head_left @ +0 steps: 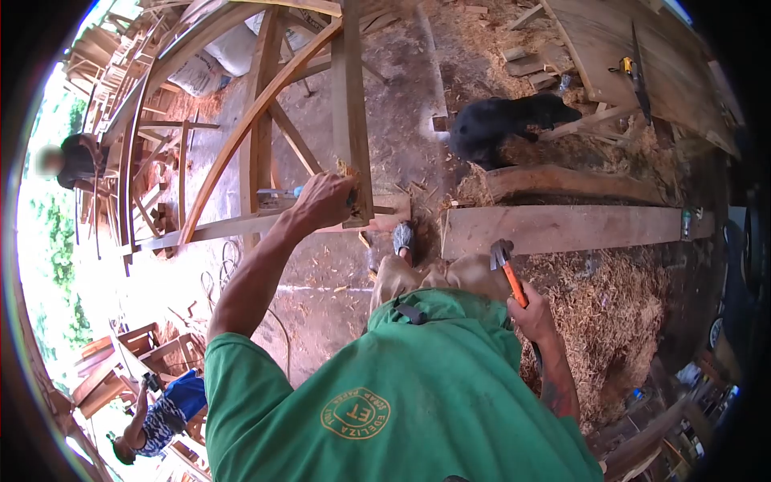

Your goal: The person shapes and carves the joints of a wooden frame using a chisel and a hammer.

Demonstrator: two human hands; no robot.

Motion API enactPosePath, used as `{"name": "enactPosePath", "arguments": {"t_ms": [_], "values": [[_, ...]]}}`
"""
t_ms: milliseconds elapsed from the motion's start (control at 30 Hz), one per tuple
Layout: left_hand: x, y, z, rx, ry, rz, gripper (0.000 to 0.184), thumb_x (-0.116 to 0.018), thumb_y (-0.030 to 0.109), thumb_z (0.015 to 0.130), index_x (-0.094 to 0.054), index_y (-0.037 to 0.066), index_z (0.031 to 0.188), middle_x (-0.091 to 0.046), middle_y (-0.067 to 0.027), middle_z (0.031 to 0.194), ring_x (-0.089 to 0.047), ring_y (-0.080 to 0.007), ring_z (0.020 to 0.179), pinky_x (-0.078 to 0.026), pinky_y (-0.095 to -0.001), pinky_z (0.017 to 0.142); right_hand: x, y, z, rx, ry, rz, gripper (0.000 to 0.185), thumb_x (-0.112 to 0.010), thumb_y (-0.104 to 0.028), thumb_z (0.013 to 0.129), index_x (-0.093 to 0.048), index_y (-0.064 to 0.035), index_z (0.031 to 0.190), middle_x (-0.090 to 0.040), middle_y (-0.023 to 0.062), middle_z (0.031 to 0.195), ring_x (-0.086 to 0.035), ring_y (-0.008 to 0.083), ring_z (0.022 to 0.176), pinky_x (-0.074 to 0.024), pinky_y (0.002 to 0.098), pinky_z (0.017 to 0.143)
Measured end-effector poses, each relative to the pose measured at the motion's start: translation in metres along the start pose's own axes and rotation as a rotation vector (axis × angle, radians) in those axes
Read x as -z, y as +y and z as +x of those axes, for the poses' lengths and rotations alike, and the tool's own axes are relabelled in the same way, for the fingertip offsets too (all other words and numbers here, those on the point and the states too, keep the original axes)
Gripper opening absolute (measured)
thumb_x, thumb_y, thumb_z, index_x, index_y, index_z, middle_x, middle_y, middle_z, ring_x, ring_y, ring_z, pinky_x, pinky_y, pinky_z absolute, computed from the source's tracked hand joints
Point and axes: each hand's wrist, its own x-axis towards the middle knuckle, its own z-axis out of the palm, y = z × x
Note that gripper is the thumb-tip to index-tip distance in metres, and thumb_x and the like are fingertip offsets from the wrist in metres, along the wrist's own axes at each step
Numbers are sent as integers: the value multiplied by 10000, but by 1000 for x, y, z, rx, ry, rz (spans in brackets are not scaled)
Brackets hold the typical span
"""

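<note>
Foreground hands: two, one left hand and one right hand. Claw hammer: one. Blue-handled tool: one. Black dog: one. Co-workers: two. Wide plank: one, with one small bottle-like item near its right edge. Rough-edged slab: one. Plywood sheet: one, carrying one yellow item inward of its left edge. White sacks: at least two, partly hidden. Wood shavings: too many to count.

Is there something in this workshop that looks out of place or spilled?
Yes, what looks like a black dog is on the floor beside a rough plank, odd amid woodwork. Wood shavings lie scattered on the right, untidy but normal here.
</note>
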Motion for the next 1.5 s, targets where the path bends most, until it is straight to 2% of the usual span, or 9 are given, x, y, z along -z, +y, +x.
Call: {"name": "enactPosePath", "arguments": {"t_ms": [267,467,533,700,900,1233,1300,1400,1500], "values": [[-2,29,27,-378,-374,318,82,-629,85,753,-704,71,781,-702,-149,791,-721,-299,755,-567,-439,629,-7,-12,11,18,-57,-67,470,-662,-233,850,-575,-14,1257,-648,281,867,-660,454,831,-510,484,705],[33,-14,23,-76,-514,198,94,-694,136,766,-689,43,775,-692,-153,760,-679,-312,675,-540,-411,631,-13,-20,14,84,-46,-121,480,-667,-210,848,-563,-18,1275,-649,291,940,-659,452,905,-521,473,736],[22,-39,15,24,-189,-201,155,-743,172,799,-685,28,796,-670,-157,734,-645,-294,647,-505,-387,621,-14,-21,10,42,-27,-46,483,-669,-204,849,-562,-20,1282,-649,290,946,-664,446,900,-526,464,742],[7,-80,24,130,-364,-382,278,-819,253,796,-727,15,908,-696,-83,736,-640,-132,690,-515,-344,680,-12,-25,6,-93,-17,-20,485,-665,-196,853,-563,-20,1292,-659,280,965,-681,419,896,-531,454,757],[5,-40,31,342,-73,-362,280,-840,238,744,-773,45,934,-747,-104,810,-712,-175,757,-536,-348,718,-8,-24,14,-82,-30,6,487,-665,-202,855,-566,-23,1297,-667,271,956,-684,416,894,-529,462,763],[-11,-43,32,529,11,-340,321,-833,198,664,-761,-18,890,-749,-133,825,-719,-209,780,-539,-365,751,-11,3,22,52,-45,-18,489,-674,-198,853,-566,-26,1298,-661,291,975,-652,473,920,-517,503,769],[-7,-35,29,488,91,-382,318,-740,192,659,-717,-71,836,-682,-261,755,-706,-382,780,-532,-436,728,-9,9,19,68,-34,-39,490,-672,-196,852,-565,-27,1299,-662,292,979,-651,473,925,-517,502,776],[-13,-35,30,497,159,-258,348,-756,215,657,-717,-76,842,-681,-261,751,-705,-375,768,-533,-427,725,0,14,10,47,-47,-58,489,-668,-192,850,-565,-23,1298,-661,295,989,-650,474,933,-518,501,784],[-3,-47,34,459,-26,-446,394,-792,250,649,-719,-78,857,-688,-267,780,-712,-363,781,-539,-426,735,7,26,6,23,-66,-55,484,-665,-188,848,-569,-14,1289,-661,300,988,-653,472,929,-521,498,781]]}}
